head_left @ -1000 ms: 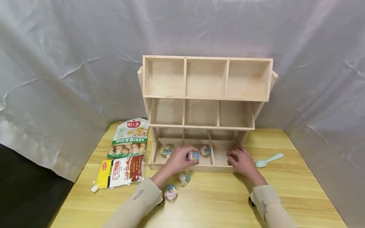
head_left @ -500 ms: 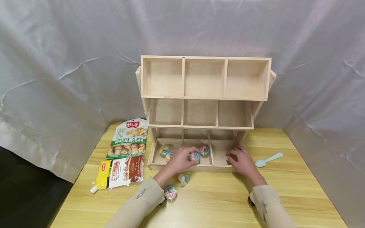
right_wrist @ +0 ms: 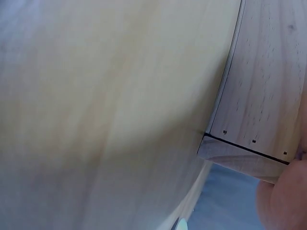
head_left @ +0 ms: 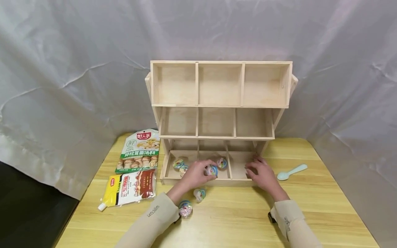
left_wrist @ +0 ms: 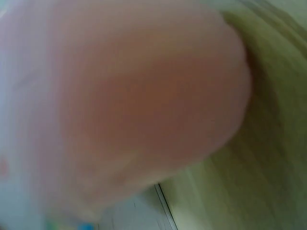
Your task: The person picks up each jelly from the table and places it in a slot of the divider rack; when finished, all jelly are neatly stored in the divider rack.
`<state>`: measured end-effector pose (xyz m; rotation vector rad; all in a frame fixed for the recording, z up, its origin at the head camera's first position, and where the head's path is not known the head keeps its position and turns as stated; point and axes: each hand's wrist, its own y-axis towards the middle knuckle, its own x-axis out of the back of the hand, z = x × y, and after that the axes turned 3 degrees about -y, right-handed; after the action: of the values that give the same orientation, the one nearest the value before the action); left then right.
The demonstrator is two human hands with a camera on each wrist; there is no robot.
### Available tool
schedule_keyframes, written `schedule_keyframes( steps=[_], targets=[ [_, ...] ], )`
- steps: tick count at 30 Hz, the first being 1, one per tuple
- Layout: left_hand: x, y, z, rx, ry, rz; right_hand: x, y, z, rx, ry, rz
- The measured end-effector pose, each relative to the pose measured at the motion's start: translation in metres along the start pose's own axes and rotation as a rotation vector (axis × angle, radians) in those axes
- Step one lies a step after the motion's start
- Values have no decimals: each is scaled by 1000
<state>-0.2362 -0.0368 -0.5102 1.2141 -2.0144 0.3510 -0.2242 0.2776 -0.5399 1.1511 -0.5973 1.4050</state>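
Note:
My left hand (head_left: 196, 174) pinches a small round cup with a colourful printed lid (head_left: 212, 170) in the middle bottom compartment of a wooden rack (head_left: 214, 182). Just right of it in that compartment lies a similar cup (head_left: 221, 163). Two more cups (head_left: 178, 163) lie in the left bottom compartment, partly behind the hand. At the rack's lower right end, my right hand (head_left: 263, 175) grips the side wall, thumb inside the right compartment. The left wrist view is filled by the blurred hand (left_wrist: 158, 96); the right wrist view shows part of the hand (right_wrist: 288, 196) against the rack's corner.
On the table before the rack lie two more cups (head_left: 185, 209), (head_left: 199, 195). To the left are a green-and-white food pouch (head_left: 139, 151) and a yellow-and-red spouted pouch (head_left: 131, 187). A pale green spoon (head_left: 291, 172) lies right. Grey curtains (head_left: 77, 86) surround the table.
My left hand and its cup have shifted slightly right, beside the other cup. The rack's top appears a little further left in view. My right hand stays at the side wall.

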Motion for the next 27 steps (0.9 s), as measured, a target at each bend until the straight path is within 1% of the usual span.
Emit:
schedule_keyframes(
  steps=[6,11,15,17,21,27],
  targets=[
    [0,0,1,-8,14,5,-1,1,-2,-2,2,8],
    [1,2,1,20,-5,14,-1,2,-3,-9,-5,26],
    [2,7,3,21,-4,14,0,2,-2,-15,-6,29],
    [3,10,5,9,9,7,0,2,-1,-16,-2,29],
    [3,16,8,-20,66,2,1,1,0,-15,1,31],
    [1,23,8,-38,148,53,2,1,-1,-28,5,35]
  ],
)
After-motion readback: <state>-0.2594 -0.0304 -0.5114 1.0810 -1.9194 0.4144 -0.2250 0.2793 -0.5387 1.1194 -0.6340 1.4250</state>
